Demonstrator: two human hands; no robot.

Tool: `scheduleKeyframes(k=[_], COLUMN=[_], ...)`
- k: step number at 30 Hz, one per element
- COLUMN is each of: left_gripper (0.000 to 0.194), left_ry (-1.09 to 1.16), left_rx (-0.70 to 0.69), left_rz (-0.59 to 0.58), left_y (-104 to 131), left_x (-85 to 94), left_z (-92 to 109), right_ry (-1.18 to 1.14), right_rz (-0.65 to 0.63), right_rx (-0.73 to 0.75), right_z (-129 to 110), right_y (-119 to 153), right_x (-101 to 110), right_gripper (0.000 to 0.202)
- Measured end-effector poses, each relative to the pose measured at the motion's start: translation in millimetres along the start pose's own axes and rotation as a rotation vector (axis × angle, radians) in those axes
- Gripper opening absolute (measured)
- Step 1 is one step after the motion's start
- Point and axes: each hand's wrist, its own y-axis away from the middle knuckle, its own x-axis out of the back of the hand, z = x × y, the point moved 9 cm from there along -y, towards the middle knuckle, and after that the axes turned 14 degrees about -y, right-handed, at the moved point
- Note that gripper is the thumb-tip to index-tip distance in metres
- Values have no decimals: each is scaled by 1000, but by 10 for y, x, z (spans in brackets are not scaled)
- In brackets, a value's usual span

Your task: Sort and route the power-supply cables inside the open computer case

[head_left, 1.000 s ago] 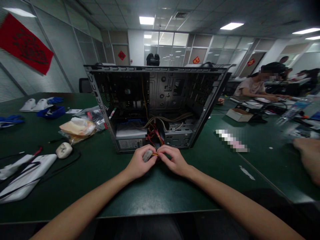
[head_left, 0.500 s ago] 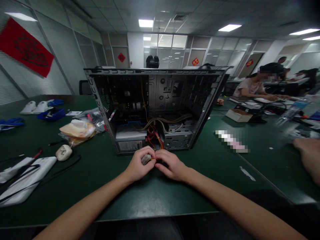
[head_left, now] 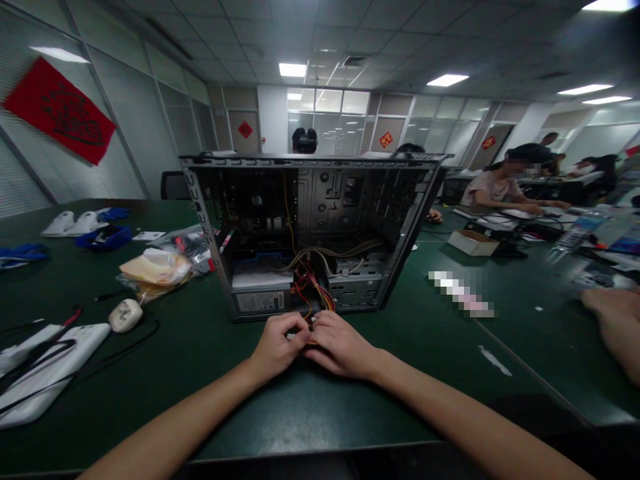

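Observation:
An open computer case (head_left: 320, 200) stands upright on the green table in front of me, its inside facing me. Red, yellow and black power cables (head_left: 323, 293) come out of its lower middle, beside the power supply (head_left: 263, 301). My left hand (head_left: 280, 345) is closed around a pale connector on these cables, mostly covered by the fingers. Close against it, my right hand (head_left: 345, 347) pinches the cables with thumb and fingers. Both hands are just in front of the case's lower edge, with fingertips nearly touching.
On the left lie plastic bags (head_left: 157, 268), a white rounded case (head_left: 125, 315), a white device (head_left: 55, 373) with cords, and a blue tray (head_left: 104, 236). To the right are an open box (head_left: 470, 243), a bottle (head_left: 580, 233), another person's hand (head_left: 613, 323) and a seated person (head_left: 500, 187).
The view has tilted up slightly, so the scene sits lower. My fingers have shifted around the cables, and the pale connector in my left hand shows less than before.

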Motion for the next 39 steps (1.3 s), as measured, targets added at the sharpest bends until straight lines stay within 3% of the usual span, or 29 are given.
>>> scheduleKeyframes(k=[4, 10, 14, 17, 21, 25, 28, 32, 35, 39], left_gripper=[56, 62, 64, 71, 76, 70, 68, 66, 66, 66], left_ry=[-3, -50, -65, 13, 268, 310, 294, 258, 241, 225], left_rx=[28, 32, 2, 20, 205, 325, 347, 336, 340, 355], left_rz=[-7, -30, -39, -56, -67, -85, -105, -100, -108, -98], left_y=[20, 13, -9, -12, 9, 32, 36, 31, 32, 34], left_x=[-30, -37, -5, 8, -28, -108, -141, -110, -106, -109], left_z=[-83, -65, -9, -37, -271, -428, -449, -431, -423, -433], right_ry=[-95, -172, -290, -479, -1006, -1267, -1343, -1366, -1270, -1038], right_rz=[9, -106, -65, 58, 312, 458, 411, 339, 238, -24], right_rx=[-32, -84, -113, -173, -354, -230, -135, -113, -234, -484], right_z=[-12, 11, 14, 56, 279, 311, 289, 314, 321, 215], right_y=[12, 7, -9, -8, 50, 3, -50, -18, 25, -8], right_x=[14, -103, -56, 79, 386, 860, 1034, 1018, 898, 671], right_gripper=[24, 21, 25, 30, 44, 51, 52, 47, 35, 30])
